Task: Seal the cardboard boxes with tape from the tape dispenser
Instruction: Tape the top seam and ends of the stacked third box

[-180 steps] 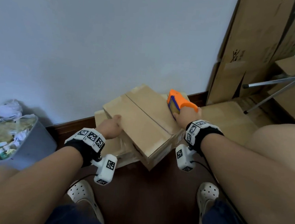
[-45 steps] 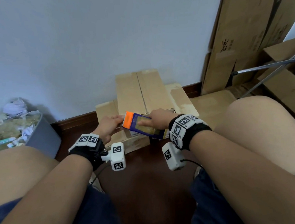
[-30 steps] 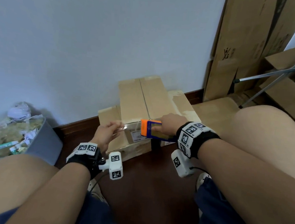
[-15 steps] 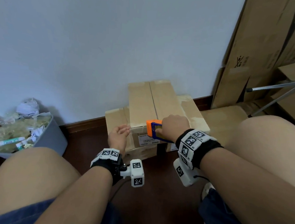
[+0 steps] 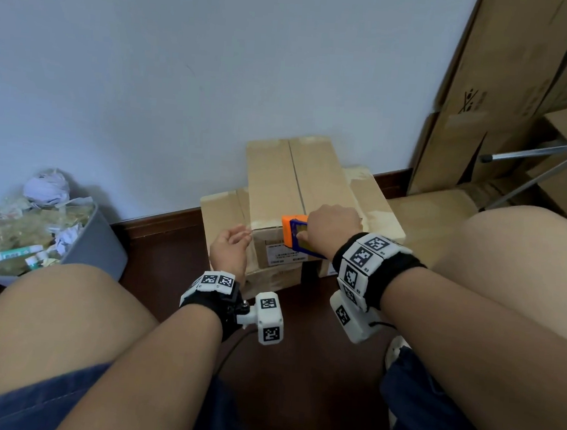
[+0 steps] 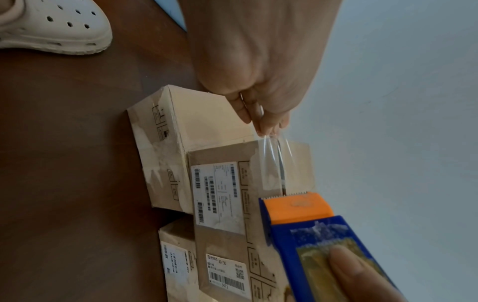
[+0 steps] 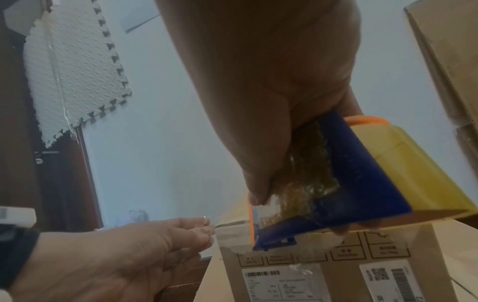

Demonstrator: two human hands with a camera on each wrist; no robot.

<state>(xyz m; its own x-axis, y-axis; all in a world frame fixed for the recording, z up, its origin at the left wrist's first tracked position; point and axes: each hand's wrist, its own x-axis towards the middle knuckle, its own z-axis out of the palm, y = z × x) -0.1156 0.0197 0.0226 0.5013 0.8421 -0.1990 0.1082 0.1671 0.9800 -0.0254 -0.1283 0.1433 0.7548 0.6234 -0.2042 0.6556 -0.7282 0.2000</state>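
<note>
A long cardboard box (image 5: 295, 181) lies on top of two lower boxes (image 5: 221, 210) against the wall, its centre seam running away from me. My right hand (image 5: 328, 228) grips the orange and blue tape dispenser (image 5: 294, 237) at the top box's near edge. In the left wrist view its toothed orange blade (image 6: 297, 204) points at my left hand. My left hand (image 5: 243, 235) pinches the free end of a clear tape strip (image 6: 274, 161) just left of the box's near corner. The strip stretches from my fingertips (image 6: 269, 126) to the dispenser, over the box's labelled front face (image 7: 310, 275).
A grey bin (image 5: 103, 248) full of rubbish stands on the left by the wall. Flattened cartons (image 5: 488, 95) and metal stand legs (image 5: 534, 153) crowd the right. My bare knees flank the dark wooden floor (image 5: 296, 385). A white clog (image 6: 51, 26) sits near the boxes.
The box has been turned so its seam points away from me. My left hand drew tape out of the dispenser, and both hands now hold the strip at the box's near edge.
</note>
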